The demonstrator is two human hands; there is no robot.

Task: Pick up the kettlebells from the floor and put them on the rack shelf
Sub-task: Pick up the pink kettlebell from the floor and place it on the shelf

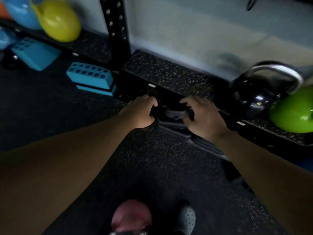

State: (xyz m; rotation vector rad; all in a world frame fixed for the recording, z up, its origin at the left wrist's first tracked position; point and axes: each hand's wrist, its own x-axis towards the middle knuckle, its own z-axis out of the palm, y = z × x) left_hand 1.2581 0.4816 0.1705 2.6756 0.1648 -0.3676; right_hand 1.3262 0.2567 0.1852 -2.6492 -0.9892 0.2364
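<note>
Both hands low at rack shelf [167, 72] front edge; left hand [141, 112] and right hand [201, 116] curled around dark object [174, 114] between them, probably kettlebell, blur hides detail; shelf directly ahead, above fingers; black kettlebell [257, 97] already shelved right

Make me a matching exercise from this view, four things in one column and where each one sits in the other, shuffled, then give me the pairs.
Things:
1. yellow kettlebell
2. green kettlebell
3. black kettlebell
4. blue block with holes

Places:
A. on the floor beside the black rack post
B. on the low shelf at far right
C. on the upper-left shelf beside a blue kettlebell
D. on the low shelf, just left of the green one

Pairs: 1-C, 2-B, 3-D, 4-A
</note>
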